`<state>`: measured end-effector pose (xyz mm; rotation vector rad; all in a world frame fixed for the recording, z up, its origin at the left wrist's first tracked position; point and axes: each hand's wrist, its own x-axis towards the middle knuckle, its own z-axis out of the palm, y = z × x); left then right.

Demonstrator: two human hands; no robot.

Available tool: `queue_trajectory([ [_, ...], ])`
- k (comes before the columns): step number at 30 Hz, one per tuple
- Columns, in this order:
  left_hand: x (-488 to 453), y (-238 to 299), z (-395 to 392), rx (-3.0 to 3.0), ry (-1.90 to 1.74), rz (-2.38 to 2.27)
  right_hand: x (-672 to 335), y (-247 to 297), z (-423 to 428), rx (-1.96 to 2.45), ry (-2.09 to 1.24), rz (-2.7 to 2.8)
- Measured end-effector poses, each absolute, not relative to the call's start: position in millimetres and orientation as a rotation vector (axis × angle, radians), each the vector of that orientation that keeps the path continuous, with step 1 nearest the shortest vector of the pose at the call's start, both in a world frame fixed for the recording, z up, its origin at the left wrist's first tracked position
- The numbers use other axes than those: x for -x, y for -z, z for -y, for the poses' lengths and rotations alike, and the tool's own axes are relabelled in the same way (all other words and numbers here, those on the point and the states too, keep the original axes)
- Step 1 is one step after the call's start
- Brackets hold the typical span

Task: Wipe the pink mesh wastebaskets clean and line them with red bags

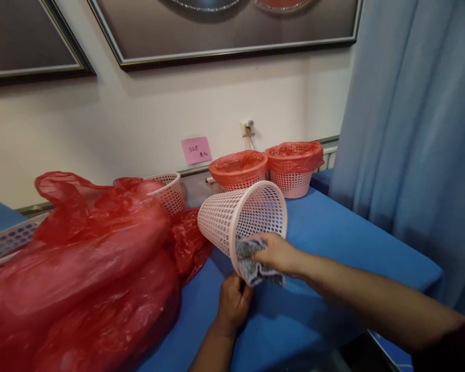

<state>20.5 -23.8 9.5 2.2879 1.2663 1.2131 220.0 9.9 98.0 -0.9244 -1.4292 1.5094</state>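
A pale pink mesh basket (238,216) lies tilted on its side above the blue table (333,243), its mouth turned right toward me. My left hand (232,302) grips the basket's lower rim from underneath. My right hand (277,253) is closed on a grey patterned cloth (251,263) and presses it against the rim at the basket's mouth.
A heap of red plastic bags (85,268) fills the left. Two mesh baskets lined with red bags (238,170) (294,163) stand at the back by the wall, another unlined basket (168,191) behind the heap. A blue curtain (411,129) hangs at right.
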Motion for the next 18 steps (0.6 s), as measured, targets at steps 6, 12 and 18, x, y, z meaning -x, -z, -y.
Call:
queue_trajectory([
  [6,-20,-9,25,-2.305,-1.195,-1.315,-237,-155,-60,0.695,-1.509,0.640],
  [12,-21,-10,26,-2.321,-1.201,-1.315,-208,-119,-21,0.901,-1.461,1.239],
  [18,-21,-10,27,-2.326,-1.229,-1.326,-255,-140,-72,1.017,-0.797,1.311],
])
